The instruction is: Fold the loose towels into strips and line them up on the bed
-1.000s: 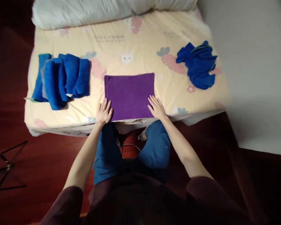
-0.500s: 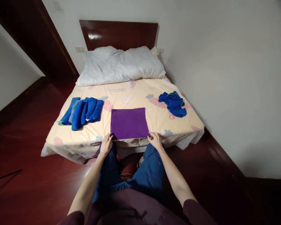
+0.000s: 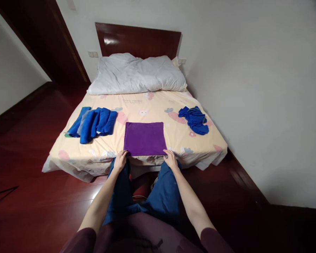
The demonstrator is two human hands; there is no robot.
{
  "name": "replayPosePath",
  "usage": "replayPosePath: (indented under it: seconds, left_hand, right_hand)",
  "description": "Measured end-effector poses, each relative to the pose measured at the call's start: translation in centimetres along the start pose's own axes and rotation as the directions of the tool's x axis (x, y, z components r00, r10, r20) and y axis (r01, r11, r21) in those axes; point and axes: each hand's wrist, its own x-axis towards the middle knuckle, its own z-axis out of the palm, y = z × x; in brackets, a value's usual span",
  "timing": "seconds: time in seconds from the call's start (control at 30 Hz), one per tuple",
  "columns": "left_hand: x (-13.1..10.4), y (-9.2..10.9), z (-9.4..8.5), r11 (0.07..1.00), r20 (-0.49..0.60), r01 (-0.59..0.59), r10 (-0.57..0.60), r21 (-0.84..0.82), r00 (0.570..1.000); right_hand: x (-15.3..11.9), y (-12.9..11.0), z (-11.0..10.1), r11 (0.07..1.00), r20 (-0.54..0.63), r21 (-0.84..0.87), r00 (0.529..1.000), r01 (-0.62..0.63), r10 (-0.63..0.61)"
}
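Note:
A purple towel [image 3: 145, 139] lies flat as a folded rectangle at the near edge of the bed. At its near left corner, my left hand [image 3: 120, 160] has its fingers closed on the cloth. My right hand [image 3: 171, 159] pinches the near right corner in the same way. To the left, several rolled blue towels [image 3: 98, 122] lie side by side, with a greyish one among them. A crumpled heap of blue cloth [image 3: 196, 120] with a thin green edging sits at the right side of the bed.
The bed [image 3: 147, 105] has a pale yellow sheet with a carrot and rabbit print. A white quilt [image 3: 139, 75] is bunched against the dark wooden headboard [image 3: 142, 40]. A wall stands to the right, and reddish wooden floor [image 3: 21, 154] surrounds the bed.
The view has tilted and shifted slightly. My right hand has come a little to the left at the towel's corner; the towel itself looks almost the same.

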Motion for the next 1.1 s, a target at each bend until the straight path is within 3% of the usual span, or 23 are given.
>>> replayPosePath:
  seconds: [0.37, 0.63, 0.83, 1.1]
  left_hand:
    - [0.8, -0.4, -0.2, 0.997, -0.029, 0.047, -0.049, -0.057, 0.998]
    - [0.8, -0.5, -0.3, 0.984, -0.036, 0.113, -0.119, -0.137, 0.992]
    - [1.0, -0.8, -0.4, 0.972, -0.053, 0.103, -0.117, -0.212, 0.992]
    - [1.1, -0.5, -1.1, 0.960, -0.066, 0.153, -0.173, -0.234, 0.983]
  right_hand:
    - [2.0, -0.4, 1.4, 0.984, 0.074, -0.173, 0.996, -0.039, 0.052]
    - [2.2, 0.4, 1.3, 0.980, -0.102, -0.035, 0.977, -0.194, 0.189]
    - [2.3, 1.2, 0.6, 0.985, -0.062, 0.042, 0.984, -0.168, 0.170]
    - [2.3, 1.9, 0.5, 0.947, -0.088, 0.173, 0.954, -0.270, 0.288]
